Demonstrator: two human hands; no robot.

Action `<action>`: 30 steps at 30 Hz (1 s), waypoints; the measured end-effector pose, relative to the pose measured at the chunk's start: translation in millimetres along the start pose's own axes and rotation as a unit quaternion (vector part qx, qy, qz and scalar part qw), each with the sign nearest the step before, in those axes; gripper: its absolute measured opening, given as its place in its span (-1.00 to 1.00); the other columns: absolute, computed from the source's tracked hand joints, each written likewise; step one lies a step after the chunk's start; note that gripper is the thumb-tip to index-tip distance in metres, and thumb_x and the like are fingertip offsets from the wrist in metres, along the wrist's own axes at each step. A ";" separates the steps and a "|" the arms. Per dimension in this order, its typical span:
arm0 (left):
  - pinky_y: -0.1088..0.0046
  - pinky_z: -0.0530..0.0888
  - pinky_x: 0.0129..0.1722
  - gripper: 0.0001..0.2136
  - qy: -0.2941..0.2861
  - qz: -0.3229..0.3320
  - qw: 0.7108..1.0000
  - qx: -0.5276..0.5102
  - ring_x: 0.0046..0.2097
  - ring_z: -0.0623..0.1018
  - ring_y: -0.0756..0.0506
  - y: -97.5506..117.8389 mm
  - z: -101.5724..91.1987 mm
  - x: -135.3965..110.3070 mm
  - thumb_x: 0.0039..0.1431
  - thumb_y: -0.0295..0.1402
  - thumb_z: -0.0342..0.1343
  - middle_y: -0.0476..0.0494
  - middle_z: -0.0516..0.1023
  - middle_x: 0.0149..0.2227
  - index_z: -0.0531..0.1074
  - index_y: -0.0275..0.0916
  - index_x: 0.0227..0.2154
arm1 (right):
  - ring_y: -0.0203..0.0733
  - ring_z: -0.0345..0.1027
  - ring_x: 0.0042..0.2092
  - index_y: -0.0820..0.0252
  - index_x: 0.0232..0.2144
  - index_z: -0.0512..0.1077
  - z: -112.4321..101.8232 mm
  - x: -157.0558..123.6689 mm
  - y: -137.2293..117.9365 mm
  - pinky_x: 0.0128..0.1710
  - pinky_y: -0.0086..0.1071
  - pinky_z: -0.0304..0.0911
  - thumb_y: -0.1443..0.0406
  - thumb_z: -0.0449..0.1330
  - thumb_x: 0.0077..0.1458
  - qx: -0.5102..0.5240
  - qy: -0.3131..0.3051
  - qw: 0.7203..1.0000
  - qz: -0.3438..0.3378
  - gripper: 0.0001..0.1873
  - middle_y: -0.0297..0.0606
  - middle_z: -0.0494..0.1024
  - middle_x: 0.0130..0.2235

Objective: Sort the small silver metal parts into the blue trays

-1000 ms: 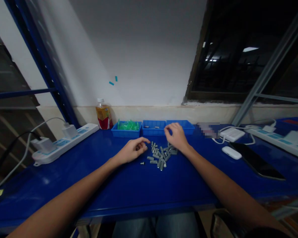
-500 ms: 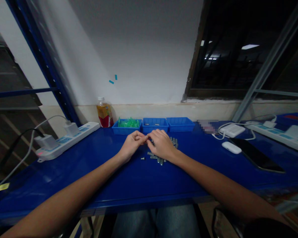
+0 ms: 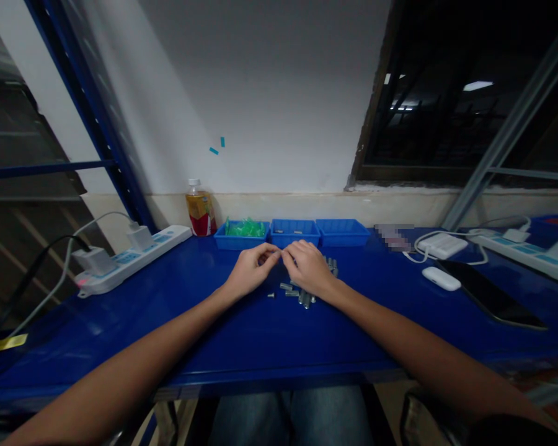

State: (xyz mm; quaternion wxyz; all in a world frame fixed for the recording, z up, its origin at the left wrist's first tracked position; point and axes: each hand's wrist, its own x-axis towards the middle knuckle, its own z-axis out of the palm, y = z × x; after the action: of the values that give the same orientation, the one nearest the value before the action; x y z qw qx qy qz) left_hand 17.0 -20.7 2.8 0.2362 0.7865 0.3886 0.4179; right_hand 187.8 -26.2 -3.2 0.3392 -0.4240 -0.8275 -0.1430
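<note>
My left hand and my right hand meet fingertip to fingertip above a blue table. Both pinch something small between them that I cannot make out. A pile of small grey metal pieces lies under and beside my right hand. One small loose piece lies just left of the pile. Three blue trays stand behind the hands: the left tray holds green parts, the middle tray holds a few small pieces, and nothing shows in the right tray.
A drink bottle stands by the wall. A white power strip with plugged adapters lies at the left. To the right lie a white charger, a white case, a dark phone and another power strip.
One second ago my hands were apart, the right one reaching over the pile near the trays. They came together and now pinch fingertips at the middle.
</note>
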 end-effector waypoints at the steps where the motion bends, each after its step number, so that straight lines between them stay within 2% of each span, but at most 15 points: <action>1: 0.46 0.38 -0.31 -0.73 0.003 -0.009 1.000 -0.016 -0.34 0.50 -0.06 -0.9 0.0 0.7 0.17 -0.20 0.01 -0.09 0.54 -0.39 0.47 -0.30 -0.28 | -0.15 0.27 -0.27 0.20 -0.35 0.39 -0.8 -0.2 -0.1 -0.25 -0.29 0.07 0.27 -0.04 0.23 0.011 0.003 1.000 -0.001 -0.77 -0.20 0.48 -0.36; 4: 0.48 0.38 -0.34 -0.71 -0.004 -0.031 0.996 -0.080 -0.38 0.48 -0.04 -4.1 1.1 3.0 0.16 -0.17 0.01 -0.09 0.51 -0.45 0.45 -0.33 -0.37 | -0.13 0.29 -0.21 0.22 -0.20 0.36 -3.1 -0.6 0.1 -0.21 -0.29 0.11 0.27 0.03 0.19 0.033 0.010 0.999 -0.026 -0.81 -0.18 0.49 -0.27; 8: 0.49 0.38 -0.35 -0.67 -0.050 -0.038 0.992 -0.106 -0.41 0.45 -0.02 -5.2 1.7 5.2 0.16 -0.13 0.00 -0.07 0.47 -0.49 0.42 -0.33 -0.44 | -0.12 0.30 -0.20 0.22 -0.22 0.37 -3.7 -0.6 0.7 -0.20 -0.28 0.13 0.33 0.01 0.19 0.025 0.012 0.998 -0.062 -0.83 -0.17 0.48 -0.28; 10: 0.48 0.38 -0.35 -0.61 -0.082 -0.046 0.992 -0.088 -0.42 0.44 -0.02 -4.9 -1.8 6.3 0.18 -0.08 -0.06 -0.09 0.48 -0.48 0.42 -0.34 -0.45 | -0.13 0.30 -0.21 0.22 -0.23 0.38 -3.4 0.6 3.2 -0.21 -0.29 0.13 0.32 0.00 0.21 0.029 0.011 0.997 -0.074 -0.82 -0.17 0.48 -0.30; 12: 0.48 0.37 -0.37 -0.55 -0.143 -0.056 0.986 -0.059 -0.43 0.44 -0.02 -4.2 -9.1 7.1 0.20 -0.03 -0.12 -0.11 0.49 -0.46 0.43 -0.35 -0.42 | -0.14 0.30 -0.22 0.22 -0.26 0.40 -3.4 3.0 11.0 -0.21 -0.30 0.13 0.28 0.00 0.22 0.027 0.015 0.997 -0.070 -0.81 -0.18 0.48 -0.31; 14: 0.50 0.35 -0.41 -0.56 -0.234 -0.057 0.970 -0.019 -0.42 0.43 -0.01 -2.5 -19.3 6.9 0.18 -0.01 -0.07 -0.11 0.50 -0.44 0.45 -0.35 -0.36 | -0.13 0.30 -0.22 0.21 -0.31 0.42 -4.3 6.0 26.8 -0.21 -0.30 0.12 0.24 0.01 0.22 0.002 0.030 0.999 -0.030 -0.78 -0.18 0.49 -0.32; 16: 0.55 0.31 -0.45 -0.62 -0.329 -0.044 0.943 0.030 -0.44 0.42 0.00 0.0 -29.1 5.6 0.10 -0.04 0.06 -0.06 0.49 -0.45 0.46 -0.32 -0.31 | -0.10 0.29 -0.20 0.21 -0.34 0.44 -5.6 7.6 51.0 -0.21 -0.29 0.10 0.22 0.03 0.21 -0.040 0.051 0.997 0.043 -0.76 -0.16 0.49 -0.31; 18: 0.57 0.28 -0.48 -0.66 -0.382 -0.016 0.920 0.082 -0.45 0.41 0.02 2.7 -35.3 3.9 0.01 -0.11 0.19 -0.01 0.46 -0.48 0.46 -0.29 -0.29 | -0.07 0.28 -0.17 0.23 -0.34 0.46 -6.9 6.5 79.2 -0.19 -0.28 0.09 0.21 0.04 0.19 -0.080 0.065 0.986 0.128 -0.74 -0.13 0.50 -0.29; 21: 0.58 0.25 -0.48 -0.74 -0.388 0.038 0.910 0.142 -0.44 0.41 0.02 5.3 -35.8 1.9 -0.02 -0.20 0.22 0.01 0.44 -0.48 0.47 -0.26 -0.31 | -0.02 0.25 -0.15 0.24 -0.33 0.49 -7.1 0.5 115.0 -0.20 -0.26 0.07 0.18 0.05 0.17 -0.124 0.058 0.960 0.244 -0.71 -0.09 0.50 -0.26; 23: 0.58 0.25 -0.48 -0.83 -0.382 0.063 0.910 0.151 -0.44 0.40 0.03 5.8 -33.2 1.0 0.04 -0.27 0.17 0.00 0.44 -0.46 0.47 -0.26 -0.35 | 0.00 0.23 -0.13 0.22 -0.32 0.50 -5.8 -3.2 127.8 -0.21 -0.25 0.06 0.17 0.04 0.16 -0.139 0.041 0.943 0.298 -0.70 -0.09 0.50 -0.23; 27: 0.58 0.27 -0.47 -0.90 -0.365 0.053 0.921 0.123 -0.45 0.40 0.03 6.2 -30.3 0.1 0.08 -0.37 0.08 -0.03 0.46 -0.45 0.44 -0.29 -0.40 | 0.06 0.20 -0.07 0.19 -0.32 0.52 -1.7 -4.7 130.6 -0.19 -0.18 0.05 0.13 0.02 0.17 -0.159 0.006 0.931 0.329 -0.66 -0.06 0.48 -0.19; 30: 0.58 0.27 -0.49 -0.92 -0.319 0.041 0.941 0.101 -0.47 0.38 0.04 6.7 -30.8 0.1 0.05 -0.39 0.08 -0.01 0.44 -0.49 0.42 -0.30 -0.41 | 0.09 0.19 -0.06 0.20 -0.34 0.53 0.1 -3.3 125.2 -0.19 -0.14 0.05 0.10 -0.01 0.19 -0.159 -0.012 0.932 0.324 -0.60 -0.04 0.48 -0.19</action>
State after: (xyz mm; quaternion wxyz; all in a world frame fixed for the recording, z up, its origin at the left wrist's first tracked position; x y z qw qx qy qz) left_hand -6.1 -23.1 24.1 0.2501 0.9134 0.3007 0.1128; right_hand 289.1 46.9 -11.9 0.2850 -0.7194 -0.6155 -0.1494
